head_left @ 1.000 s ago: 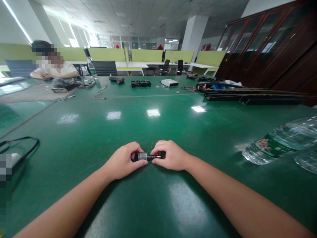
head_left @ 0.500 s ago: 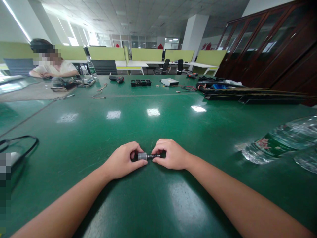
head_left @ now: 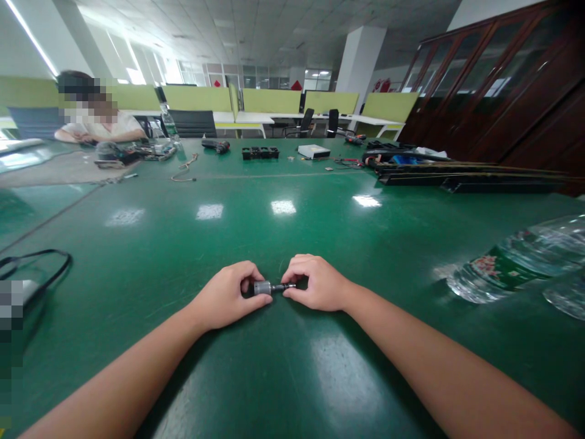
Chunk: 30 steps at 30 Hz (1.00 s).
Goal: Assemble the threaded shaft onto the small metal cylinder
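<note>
A small grey metal cylinder (head_left: 263,288) with a thin dark shaft (head_left: 277,288) lies sideways between my hands, low over the table or resting on it; I cannot tell which. My left hand (head_left: 228,296) is closed on the cylinder, thumb in front and fingers behind. At the shaft's far end, my right hand (head_left: 320,283) pinches it between thumb and fingertips. A short stretch of shaft shows between the two grips. The part's exact kind is too small to make out.
The green table (head_left: 283,238) shows ceiling-light reflections. Clear water bottles (head_left: 507,268) lie at right; a black cable (head_left: 59,268) is at left. Toward the back are a black part (head_left: 260,153), a white box (head_left: 313,151) and dark strips (head_left: 457,174). A person (head_left: 105,125) sits far left.
My right hand has shifted very slightly right and away along the shaft. The left hand and the cylinder look unmoved.
</note>
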Motion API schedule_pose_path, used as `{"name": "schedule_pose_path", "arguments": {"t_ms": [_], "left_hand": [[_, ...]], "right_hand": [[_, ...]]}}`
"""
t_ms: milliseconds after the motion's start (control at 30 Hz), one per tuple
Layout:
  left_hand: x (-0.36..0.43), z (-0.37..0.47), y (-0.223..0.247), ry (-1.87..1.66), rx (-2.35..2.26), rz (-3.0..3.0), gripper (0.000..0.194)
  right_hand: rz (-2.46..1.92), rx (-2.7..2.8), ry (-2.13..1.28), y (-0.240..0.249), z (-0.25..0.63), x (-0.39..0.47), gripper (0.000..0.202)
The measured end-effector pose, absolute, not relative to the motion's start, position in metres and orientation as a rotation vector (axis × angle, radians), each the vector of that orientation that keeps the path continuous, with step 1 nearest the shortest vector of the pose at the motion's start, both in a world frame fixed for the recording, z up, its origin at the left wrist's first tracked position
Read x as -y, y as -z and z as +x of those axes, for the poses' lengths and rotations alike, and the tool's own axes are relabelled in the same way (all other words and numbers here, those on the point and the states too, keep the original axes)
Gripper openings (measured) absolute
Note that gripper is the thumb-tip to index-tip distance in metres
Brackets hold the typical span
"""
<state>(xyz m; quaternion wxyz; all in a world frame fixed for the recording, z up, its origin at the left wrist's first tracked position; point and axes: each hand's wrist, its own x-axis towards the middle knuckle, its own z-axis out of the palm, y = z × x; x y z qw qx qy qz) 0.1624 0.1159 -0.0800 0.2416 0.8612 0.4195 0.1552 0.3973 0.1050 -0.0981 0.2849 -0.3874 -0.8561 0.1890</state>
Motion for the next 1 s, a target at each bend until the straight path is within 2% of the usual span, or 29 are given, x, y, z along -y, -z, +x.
{"name": "schedule_pose_path", "arguments": {"t_ms": [1000], "left_hand": [[-0.116,0.164,0.079,-0.432,-1.176,2.344,0.027]], "right_hand": [[-1.156,2.212,-0.487,0.099,0.423,-0.112,0.006]]}}
